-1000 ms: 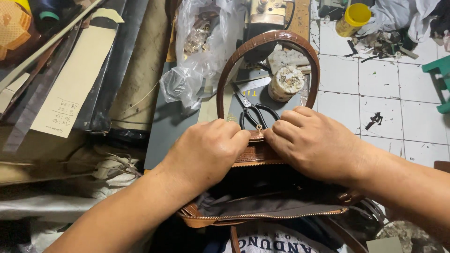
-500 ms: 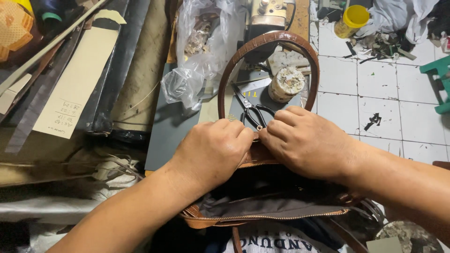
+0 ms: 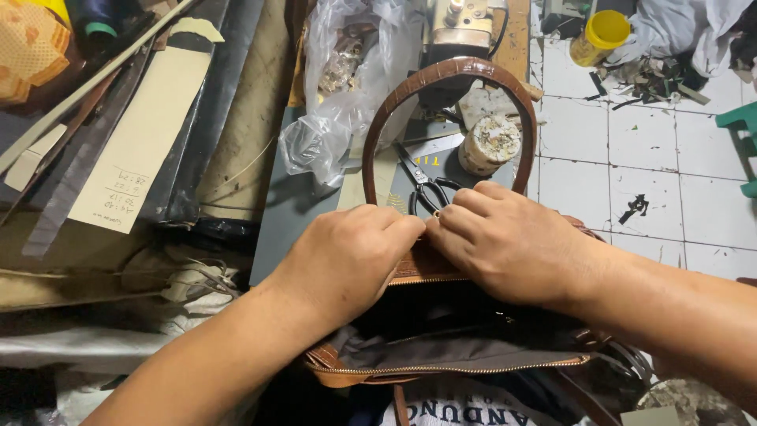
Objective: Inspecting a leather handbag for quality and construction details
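A brown textured leather handbag (image 3: 430, 268) lies open in front of me, its arched handle (image 3: 449, 75) rising over the workbench and its zipper edge (image 3: 441, 367) near the bottom. My left hand (image 3: 347, 256) and my right hand (image 3: 509, 241) press side by side on the bag's top rim, fingertips meeting at the middle. What the fingers pinch there is hidden. Black scissors (image 3: 422, 185) lie just beyond my fingers inside the handle's arch.
A clear plastic bag (image 3: 347, 87) of small parts, a round stained tin (image 3: 489, 143) and a sewing machine (image 3: 465, 28) stand behind. Leather strips and a card pattern (image 3: 134, 158) lie left. A yellow-lidded jar (image 3: 601, 35) sits on the white tiled floor (image 3: 654, 173).
Both hands have stayed on the bag's rim, shifting only slightly; the fingertips have drawn a little closer together at the middle.
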